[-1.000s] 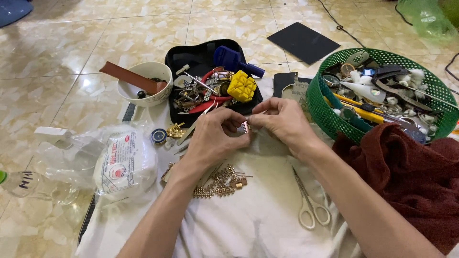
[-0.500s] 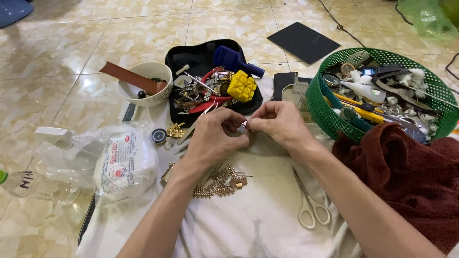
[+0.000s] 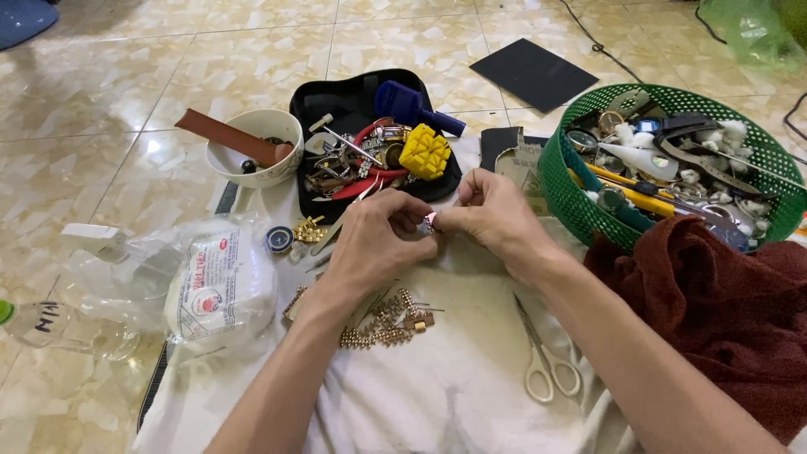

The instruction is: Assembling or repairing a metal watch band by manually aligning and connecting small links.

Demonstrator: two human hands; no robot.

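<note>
A small metal piece (image 3: pixel 430 221), silvery with a pinkish glint, sits pinched between our two hands just above the white cloth (image 3: pixel 437 395) and in front of the black tool case (image 3: pixel 336 101). Working down in size from there: the cloth covers the floor under us. The green basket (image 3: pixel 565 195) of tools stands to the right, with the dark red towel (image 3: pixel 723 303) touching its near side. On the left lies a clear plastic bag (image 3: pixel 214 290), and beyond it a white bowl (image 3: pixel 252 172). White-handled scissors (image 3: pixel 546 370) lie beside our right forearm, and a gold link bracelet (image 3: pixel 387 324) lies under the left wrist.

Our left hand (image 3: pixel 374 240) grips the piece from the left with curled fingertips; our right hand (image 3: pixel 496 220) closes on it from the right, thumb and forefinger pressed together. To do this well, we judge it best to keep both wrists low over the cloth, so anything that slips lands there, and to hold the piece firmly but lightly.
</note>
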